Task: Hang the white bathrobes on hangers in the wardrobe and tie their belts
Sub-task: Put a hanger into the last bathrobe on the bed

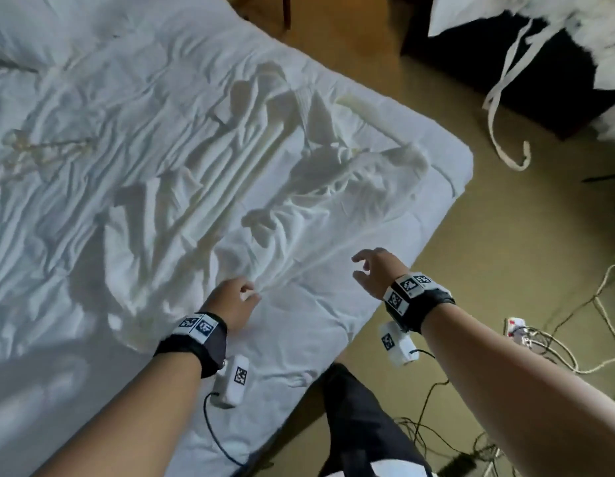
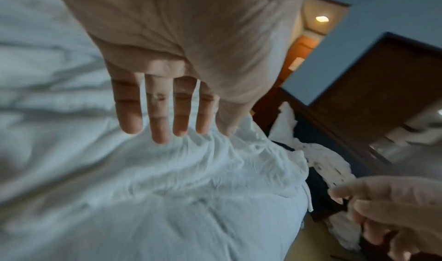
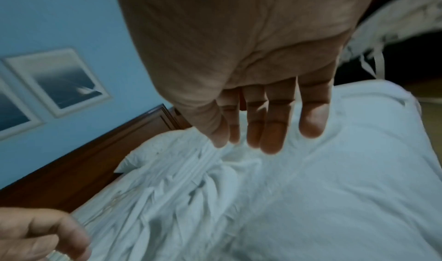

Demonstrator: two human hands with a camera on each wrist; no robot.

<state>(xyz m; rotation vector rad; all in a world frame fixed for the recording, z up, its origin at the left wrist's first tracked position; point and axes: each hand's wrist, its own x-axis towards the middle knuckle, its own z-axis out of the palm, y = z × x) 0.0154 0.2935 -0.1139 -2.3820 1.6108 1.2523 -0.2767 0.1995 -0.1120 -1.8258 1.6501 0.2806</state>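
A crumpled white bathrobe (image 1: 203,201) lies spread across the bed (image 1: 75,390). My left hand (image 1: 249,294) sits at its near edge, where thumb and fingertips pinch a gather of the white cloth and creases fan out to the right. The left wrist view shows those fingers (image 2: 157,114) long and nearly straight, tips on the bunched cloth (image 2: 215,151). My right hand (image 1: 359,266) hovers above the bed near its right edge, fingers loosely spread and holding nothing. A second white bathrobe (image 1: 592,36) lies on dark furniture at the far right, its belt (image 1: 495,108) dangling to the floor.
The bed's corner (image 1: 461,160) meets tan carpet on the right. Cables (image 1: 557,349) and a power strip (image 1: 514,327) lie on the floor by my right arm. A wooden headboard (image 3: 95,161) and framed pictures (image 3: 59,79) line the blue wall.
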